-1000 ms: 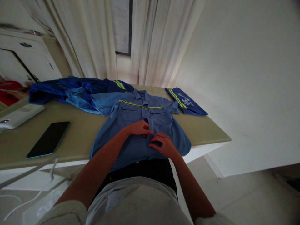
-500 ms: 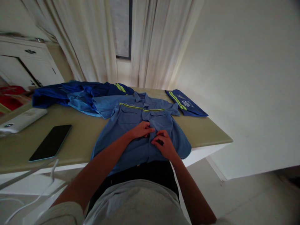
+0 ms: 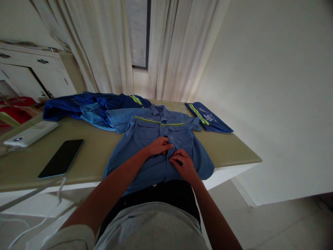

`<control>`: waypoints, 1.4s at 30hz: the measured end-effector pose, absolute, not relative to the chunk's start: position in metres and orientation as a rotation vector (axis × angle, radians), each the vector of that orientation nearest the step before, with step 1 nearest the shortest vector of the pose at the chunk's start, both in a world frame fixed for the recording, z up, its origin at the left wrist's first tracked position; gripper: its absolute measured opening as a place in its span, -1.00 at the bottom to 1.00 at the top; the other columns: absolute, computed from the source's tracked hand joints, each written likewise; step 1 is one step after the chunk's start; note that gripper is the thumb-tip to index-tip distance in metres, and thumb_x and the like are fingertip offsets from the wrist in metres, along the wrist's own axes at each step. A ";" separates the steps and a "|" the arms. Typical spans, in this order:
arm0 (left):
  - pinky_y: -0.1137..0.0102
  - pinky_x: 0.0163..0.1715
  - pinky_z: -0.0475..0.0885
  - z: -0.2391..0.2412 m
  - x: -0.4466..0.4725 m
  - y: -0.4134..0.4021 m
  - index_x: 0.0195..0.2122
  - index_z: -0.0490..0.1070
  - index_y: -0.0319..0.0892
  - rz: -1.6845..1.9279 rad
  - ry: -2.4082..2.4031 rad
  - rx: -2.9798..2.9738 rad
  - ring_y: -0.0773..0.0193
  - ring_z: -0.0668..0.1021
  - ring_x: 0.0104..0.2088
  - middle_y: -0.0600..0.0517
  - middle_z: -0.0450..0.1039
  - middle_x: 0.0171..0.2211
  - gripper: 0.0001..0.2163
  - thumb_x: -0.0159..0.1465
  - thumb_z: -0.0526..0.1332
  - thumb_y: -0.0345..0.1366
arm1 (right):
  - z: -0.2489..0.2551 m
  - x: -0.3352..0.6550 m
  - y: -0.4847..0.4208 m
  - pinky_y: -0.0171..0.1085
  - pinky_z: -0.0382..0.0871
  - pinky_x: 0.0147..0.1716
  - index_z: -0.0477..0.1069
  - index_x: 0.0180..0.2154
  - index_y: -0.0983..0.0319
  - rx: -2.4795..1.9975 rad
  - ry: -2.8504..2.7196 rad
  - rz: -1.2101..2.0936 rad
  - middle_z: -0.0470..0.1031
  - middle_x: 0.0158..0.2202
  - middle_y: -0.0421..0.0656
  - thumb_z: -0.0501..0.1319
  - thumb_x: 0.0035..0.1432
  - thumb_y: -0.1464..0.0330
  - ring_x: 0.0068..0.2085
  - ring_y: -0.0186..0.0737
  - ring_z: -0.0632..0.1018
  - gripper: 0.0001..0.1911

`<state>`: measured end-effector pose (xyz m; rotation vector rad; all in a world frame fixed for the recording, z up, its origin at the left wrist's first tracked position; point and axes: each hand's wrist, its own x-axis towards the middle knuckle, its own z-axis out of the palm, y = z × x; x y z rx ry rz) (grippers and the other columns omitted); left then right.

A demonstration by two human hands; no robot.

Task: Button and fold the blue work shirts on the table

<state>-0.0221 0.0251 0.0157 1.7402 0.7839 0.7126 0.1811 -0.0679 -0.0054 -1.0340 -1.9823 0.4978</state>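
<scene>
A light blue work shirt with a yellow-green stripe across the chest lies front up on the greenish table, its hem hanging over the near edge. My left hand pinches the shirt's front placket near the middle. My right hand pinches the same placket just below and to the right, fingers curled on the cloth. The two hands almost touch.
A heap of darker blue garments lies at the back left. A folded dark blue garment sits at the back right. A black phone and a white device lie on the left. White cables hang below the table edge. Curtains hang behind.
Both hands have moved a little up the shirt's front, staying close together on the placket. The view has shifted slightly.
</scene>
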 end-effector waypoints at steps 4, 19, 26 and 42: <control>0.50 -0.66 0.17 0.009 -0.021 0.027 -0.39 0.32 -0.17 0.757 0.816 1.751 0.41 0.38 -0.67 0.16 0.35 -0.66 -0.55 0.23 0.32 0.16 | -0.001 0.182 -0.061 -0.18 0.49 -0.15 0.66 -0.25 0.13 -1.037 -2.012 0.571 0.48 -0.16 -0.10 0.33 0.32 0.28 -0.16 -0.15 0.54 -0.88; 0.49 -0.62 0.18 0.009 -0.025 0.031 -0.33 0.40 -0.22 0.762 0.774 1.701 0.41 0.38 -0.65 0.11 0.40 -0.61 -0.53 0.23 0.33 0.17 | -0.005 0.168 -0.059 -0.20 0.43 -0.29 0.62 -0.34 0.16 -1.255 -1.822 0.499 0.52 -0.25 -0.12 0.36 0.27 0.19 -0.35 -0.20 0.50 -0.80; 0.49 -0.63 0.13 0.009 -0.026 0.032 -0.42 0.31 -0.16 0.750 0.837 1.728 0.42 0.34 -0.68 0.16 0.33 -0.69 -0.53 0.21 0.32 0.18 | -0.004 0.164 -0.053 -0.19 0.41 -0.28 0.54 -0.43 0.17 -1.399 -1.737 0.407 0.50 -0.34 -0.15 0.41 0.19 0.09 -0.37 -0.19 0.49 -0.68; 0.44 -0.61 0.13 0.012 -0.024 0.037 -0.50 0.25 -0.12 0.819 0.939 1.875 0.37 0.32 -0.64 0.17 0.25 -0.66 -0.54 0.28 0.24 0.15 | -0.004 0.162 -0.058 -0.23 0.40 -0.32 0.63 -0.26 0.15 -1.271 -1.898 0.454 0.51 -0.25 -0.13 0.32 0.27 0.27 -0.38 -0.25 0.47 -0.88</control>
